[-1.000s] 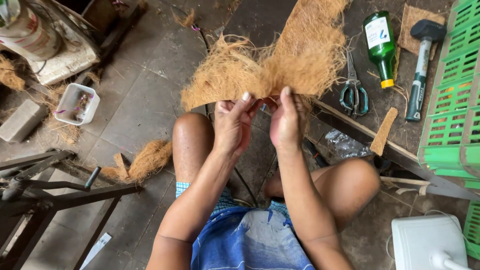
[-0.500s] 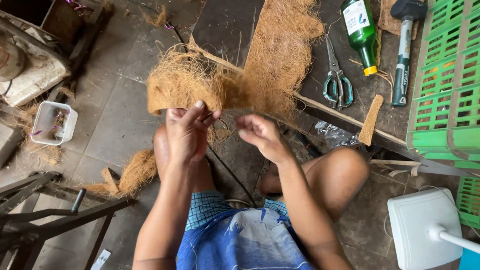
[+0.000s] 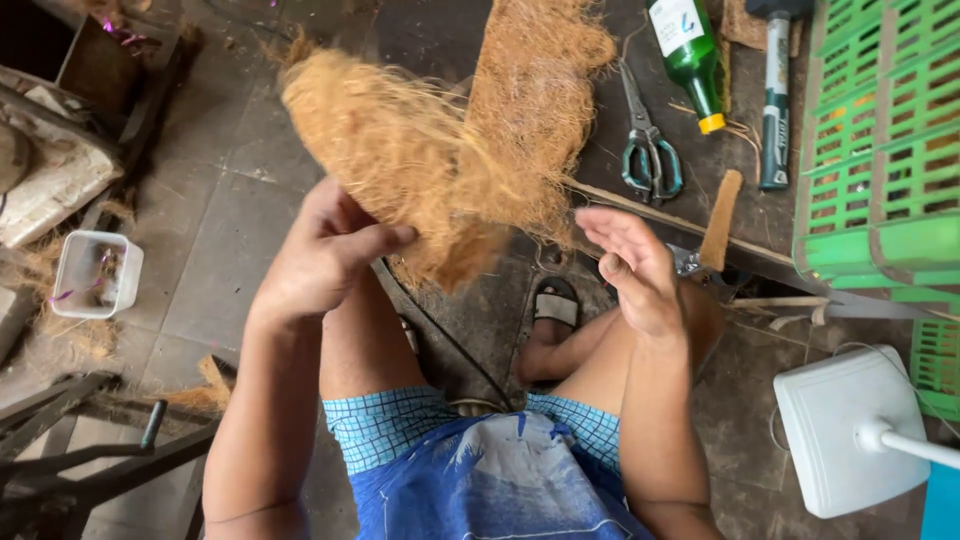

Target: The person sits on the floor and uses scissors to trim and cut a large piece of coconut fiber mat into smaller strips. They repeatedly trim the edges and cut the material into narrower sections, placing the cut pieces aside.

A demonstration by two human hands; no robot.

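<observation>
Left hand (image 3: 325, 255) clamped on coir fibre bundle (image 3: 400, 160), right hand (image 3: 630, 265) open, fingers spread, just beside bundle, scissors (image 3: 648, 150) on floor nearby.

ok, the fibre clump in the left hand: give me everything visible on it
The fibre clump is a tan, coarse, husk-like wad, long and flattish, with loose strands fraying off its edges. It is raised above the knees and tilted, its upper end toward the top left. The left hand pinches its lower edge between thumb and fingers. Its right side overlaps a similar fibre sheet behind it. The right hand is open, just clear of it.
</observation>
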